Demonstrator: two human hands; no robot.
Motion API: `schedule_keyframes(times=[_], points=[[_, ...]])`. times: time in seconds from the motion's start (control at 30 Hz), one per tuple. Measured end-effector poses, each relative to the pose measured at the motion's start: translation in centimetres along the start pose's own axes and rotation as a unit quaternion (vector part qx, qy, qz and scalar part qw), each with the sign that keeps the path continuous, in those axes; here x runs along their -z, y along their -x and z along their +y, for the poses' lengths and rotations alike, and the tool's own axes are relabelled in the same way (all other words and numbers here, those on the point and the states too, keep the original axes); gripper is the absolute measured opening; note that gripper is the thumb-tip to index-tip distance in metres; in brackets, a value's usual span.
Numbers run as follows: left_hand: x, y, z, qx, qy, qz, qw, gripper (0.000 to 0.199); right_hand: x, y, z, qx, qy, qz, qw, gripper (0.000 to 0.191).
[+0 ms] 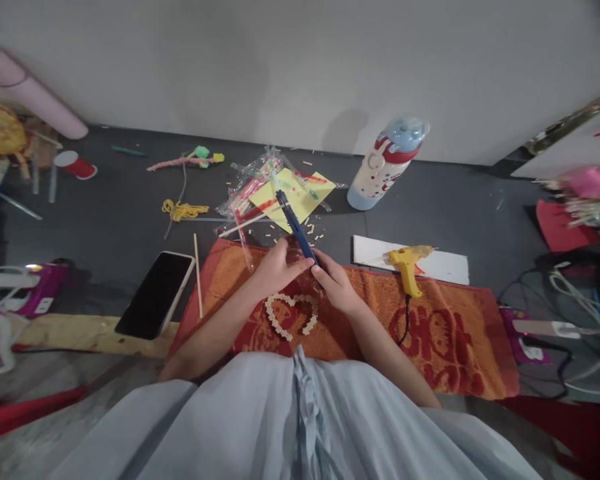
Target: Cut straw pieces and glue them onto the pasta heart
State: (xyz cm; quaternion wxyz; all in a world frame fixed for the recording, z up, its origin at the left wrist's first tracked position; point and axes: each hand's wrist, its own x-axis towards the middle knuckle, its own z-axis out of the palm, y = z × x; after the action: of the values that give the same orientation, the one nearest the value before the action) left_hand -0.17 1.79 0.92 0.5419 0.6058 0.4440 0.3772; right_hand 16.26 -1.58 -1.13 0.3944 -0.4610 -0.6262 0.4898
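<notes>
Held a dark blue tool point(296, 223) by its near end, close to the towel's point(375, 293) far edge, with the left hand point(279, 268) and right hand point(336, 280) both curled in on it and thumbs almost meeting. Could not see most of the fingers, tucked behind, nor make out the tool's kind or anything caught in its far tip. Pointed that tip over yellow paper point(293, 187), overlapped by glossy packaging point(240, 197) too blurred to read; could not tell touching from hovering. Saw pale bits point(321, 237) scattered near the hands, too small to count. Had a heart outline point(271, 312) of pale pieces on the towel between the forearms, broken by a gap at its lower end. Lost part of the towel under forearms and clothing. Found a yellow glue gun point(407, 263) partly covering a white board point(450, 267), and a pink bottle point(40, 93) cut off at the left edge
</notes>
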Motion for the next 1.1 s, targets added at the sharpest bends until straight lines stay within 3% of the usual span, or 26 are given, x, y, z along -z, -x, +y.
schedule_keyframes(times=[0.13,0.9,1.0,1.1], points=[[-1.1,0.2,-0.6,-0.014,0.120,0.017,0.992,0.051,-0.4,0.1,0.0,0.015,0.005,-0.010,1.000,0.065],[-1.9,0.5,-0.7,-0.009,0.118,0.061,0.991,0.051,-0.6,0.4,-0.5,-0.004,-0.014,0.015,1.000,0.057],[-1.4,0.4,-0.3,-0.002,0.078,0.039,0.996,0.053,-0.2,0.3,-0.4,-0.011,-0.014,0.020,1.000,0.060],[-0.1,0.4,0.5,-0.003,-0.078,0.063,0.995,0.053,0.5,0.3,-0.4,-0.036,-0.016,0.030,0.999,0.063]])
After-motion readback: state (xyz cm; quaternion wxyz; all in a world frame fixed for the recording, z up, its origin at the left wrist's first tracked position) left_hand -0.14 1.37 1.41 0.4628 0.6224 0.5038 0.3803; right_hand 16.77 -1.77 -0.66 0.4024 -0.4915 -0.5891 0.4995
